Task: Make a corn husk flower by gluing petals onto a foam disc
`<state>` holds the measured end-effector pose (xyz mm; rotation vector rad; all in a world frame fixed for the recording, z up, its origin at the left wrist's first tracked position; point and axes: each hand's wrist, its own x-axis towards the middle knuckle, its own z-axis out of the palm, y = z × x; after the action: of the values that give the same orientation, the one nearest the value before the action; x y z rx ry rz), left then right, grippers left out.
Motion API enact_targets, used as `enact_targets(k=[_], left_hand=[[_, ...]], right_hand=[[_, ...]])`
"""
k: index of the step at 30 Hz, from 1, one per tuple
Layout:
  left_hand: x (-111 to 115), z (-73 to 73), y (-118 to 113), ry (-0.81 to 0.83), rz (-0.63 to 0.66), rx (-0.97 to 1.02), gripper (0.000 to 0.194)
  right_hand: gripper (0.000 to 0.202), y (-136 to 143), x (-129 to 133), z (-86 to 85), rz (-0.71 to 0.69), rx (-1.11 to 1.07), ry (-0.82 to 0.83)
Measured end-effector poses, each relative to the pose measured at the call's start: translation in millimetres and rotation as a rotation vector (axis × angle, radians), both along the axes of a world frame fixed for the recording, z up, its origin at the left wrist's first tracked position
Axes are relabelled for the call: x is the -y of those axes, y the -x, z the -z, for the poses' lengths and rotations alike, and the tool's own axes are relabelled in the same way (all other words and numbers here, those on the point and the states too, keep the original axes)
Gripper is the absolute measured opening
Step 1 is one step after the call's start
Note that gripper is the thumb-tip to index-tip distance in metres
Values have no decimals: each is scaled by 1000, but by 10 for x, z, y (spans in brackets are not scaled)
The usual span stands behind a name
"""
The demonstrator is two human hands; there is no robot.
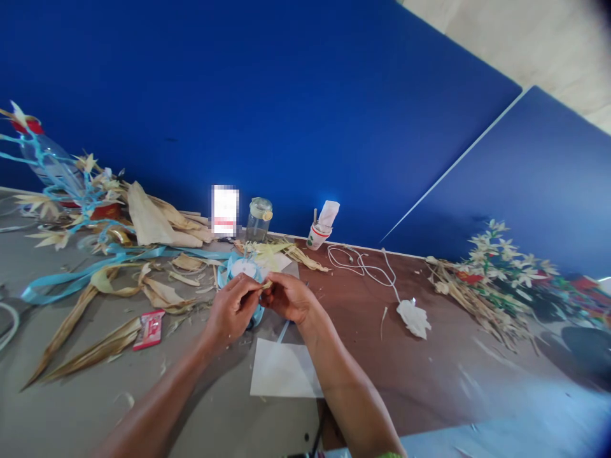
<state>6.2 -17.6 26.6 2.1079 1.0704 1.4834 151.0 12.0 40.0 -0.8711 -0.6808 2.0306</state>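
My left hand [233,306] and my right hand [290,298] meet fingertip to fingertip above the table. Both are closed in a pinch on a small pale yellow piece of corn husk [266,285], mostly covered by the fingers. Just behind and beneath them sits a spool of light blue ribbon [244,268], partly hidden by my left hand. Pale green husk strips [272,256] lie beyond the spool. A white sheet of paper [281,369] rests under my forearms, its right side covered by my right arm.
Dried corn husks [155,219] and blue ribbon [71,284] spread across the left, near a plastic bottle [52,156] with husk flowers. Along the blue partition stand a glass jar [259,219] and a paper cup [319,236]. A white cable [370,268] and husk flowers [501,254] lie rightward.
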Motion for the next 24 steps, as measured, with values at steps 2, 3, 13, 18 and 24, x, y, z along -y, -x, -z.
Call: enact_targets(k=[2, 3, 13, 18, 24], left_hand=[[0, -4, 5, -19, 0, -1, 12], [-1, -4, 8, -29, -1, 2, 12], [-22, 31, 49, -184, -40, -31, 14], [-47, 48, 105, -286, -111, -95, 16], [-72, 109, 124, -324, -157, -154, 15]], right_hand=[[29, -28, 3, -33, 4, -16, -3], [33, -48, 4, -55, 9, -23, -9], [33, -193, 39, -168, 39, 23, -189], [33, -202, 78, -197, 7, 180, -266], [28, -106, 98, -177, 44, 266, -319]])
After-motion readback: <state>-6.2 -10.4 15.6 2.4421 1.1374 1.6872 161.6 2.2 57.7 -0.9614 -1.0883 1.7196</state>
